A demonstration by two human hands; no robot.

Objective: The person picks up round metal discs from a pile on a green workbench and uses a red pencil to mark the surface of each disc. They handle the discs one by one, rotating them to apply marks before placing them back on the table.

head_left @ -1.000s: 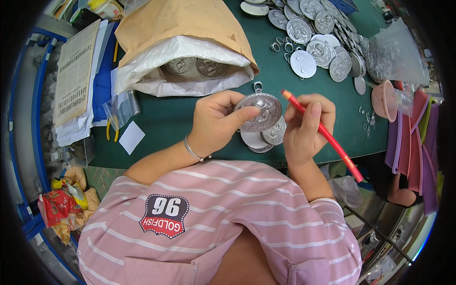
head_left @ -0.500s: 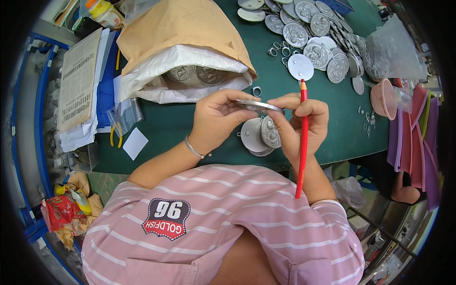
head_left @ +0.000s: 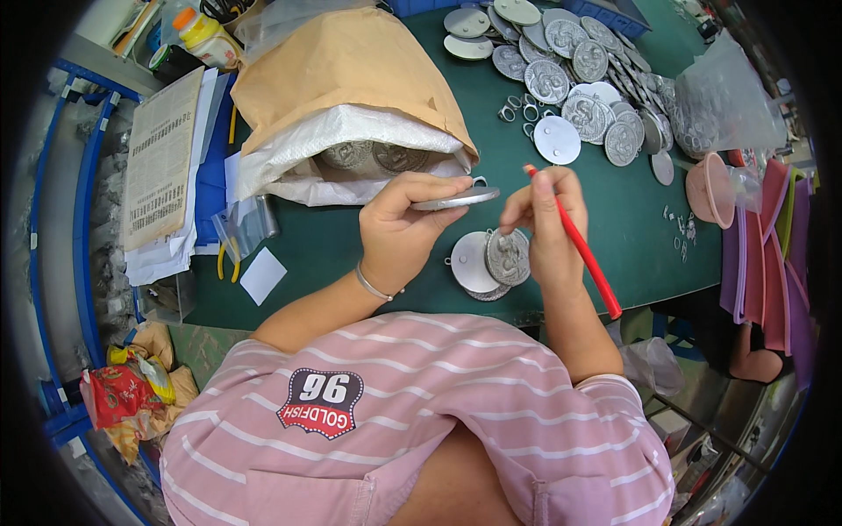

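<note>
One medal (head_left: pixel 456 200) sits nearly edge-on in the left hand (head_left: pixel 395 215), pinched at 9 o'clock between thumb and fingers, probably to leave most of it clear. The right hand (head_left: pixel 553 217) curls its fingers round a red pencil (head_left: pixel 586 251), tip toward 11 o'clock. A stack (head_left: pixel 478 263) lies at the medal's 5 o'clock on the desk (head_left: pixel 636 250), seemingly for easy reach.

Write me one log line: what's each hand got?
left hand: holds medal | right hand: holds red pencil | table: medal pile, paper bag
</note>
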